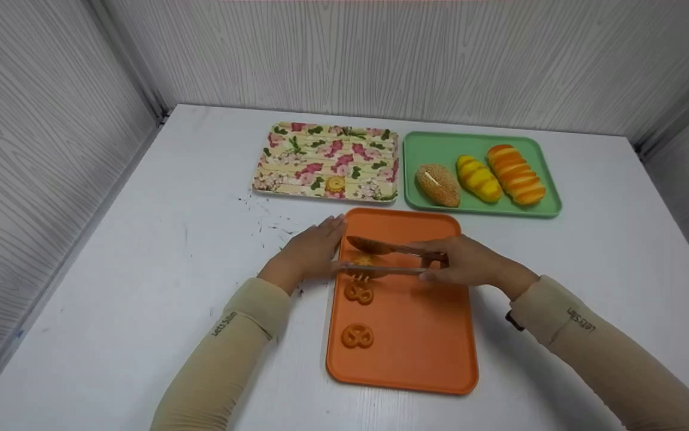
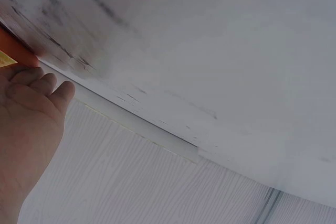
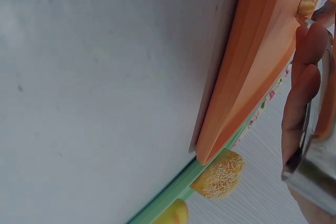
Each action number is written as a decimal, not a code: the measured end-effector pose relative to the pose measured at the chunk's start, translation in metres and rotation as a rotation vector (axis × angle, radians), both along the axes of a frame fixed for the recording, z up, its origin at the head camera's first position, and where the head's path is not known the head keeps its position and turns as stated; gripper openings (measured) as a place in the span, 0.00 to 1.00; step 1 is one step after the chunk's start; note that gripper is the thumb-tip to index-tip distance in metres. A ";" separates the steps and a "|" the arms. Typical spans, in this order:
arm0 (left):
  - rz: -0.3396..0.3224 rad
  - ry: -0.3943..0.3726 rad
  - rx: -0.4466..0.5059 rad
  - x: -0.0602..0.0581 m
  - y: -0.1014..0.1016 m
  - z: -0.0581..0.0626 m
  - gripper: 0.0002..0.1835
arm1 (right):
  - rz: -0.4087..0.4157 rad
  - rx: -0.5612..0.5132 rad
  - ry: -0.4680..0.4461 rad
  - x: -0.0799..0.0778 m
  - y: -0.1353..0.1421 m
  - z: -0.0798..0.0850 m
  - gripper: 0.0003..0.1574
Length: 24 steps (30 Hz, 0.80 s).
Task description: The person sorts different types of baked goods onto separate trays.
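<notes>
My right hand (image 1: 464,260) grips metal tongs (image 1: 404,270) over the orange tray (image 1: 416,347). The two arms of the tongs stand apart on either side of a round golden cookie (image 1: 364,261); whether they touch it I cannot tell. My left hand (image 1: 314,248) rests against the tray's left edge, fingers extended. In the left wrist view, the left hand (image 2: 29,108) meets the orange rim. Two pretzel-shaped cookies, one upper (image 1: 358,293) and one lower (image 1: 357,336), lie along the tray's left side. The right wrist view catches the tongs (image 3: 323,156) close up.
Behind the orange tray lies a floral tray (image 1: 302,149) bearing a small round cookie (image 1: 335,184). To its right, a green tray (image 1: 440,143) holds a sesame bun (image 1: 438,185), a yellow bread (image 1: 479,179) and an orange sliced-looking loaf (image 1: 516,174). Wood-grain panels (image 1: 380,54) enclose the white table (image 1: 158,239).
</notes>
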<state>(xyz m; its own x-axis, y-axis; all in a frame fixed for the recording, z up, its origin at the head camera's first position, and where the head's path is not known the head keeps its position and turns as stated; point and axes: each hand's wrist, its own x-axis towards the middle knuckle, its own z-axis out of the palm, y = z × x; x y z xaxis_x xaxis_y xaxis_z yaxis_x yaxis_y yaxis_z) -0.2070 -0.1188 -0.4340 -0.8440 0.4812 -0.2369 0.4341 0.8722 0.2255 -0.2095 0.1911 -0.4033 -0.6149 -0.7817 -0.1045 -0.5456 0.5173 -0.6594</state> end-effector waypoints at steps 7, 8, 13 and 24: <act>0.001 0.006 -0.008 0.000 0.000 -0.001 0.44 | 0.005 0.002 0.045 0.001 -0.002 0.001 0.34; 0.002 0.006 -0.010 0.000 0.000 -0.001 0.44 | 0.005 0.000 0.047 0.002 -0.002 0.001 0.34; -0.004 0.004 -0.003 0.000 -0.001 -0.001 0.44 | -0.005 0.009 0.061 0.003 -0.003 0.001 0.32; -0.003 -0.006 0.013 -0.001 -0.001 -0.002 0.44 | -0.030 0.032 0.064 0.001 0.001 0.003 0.31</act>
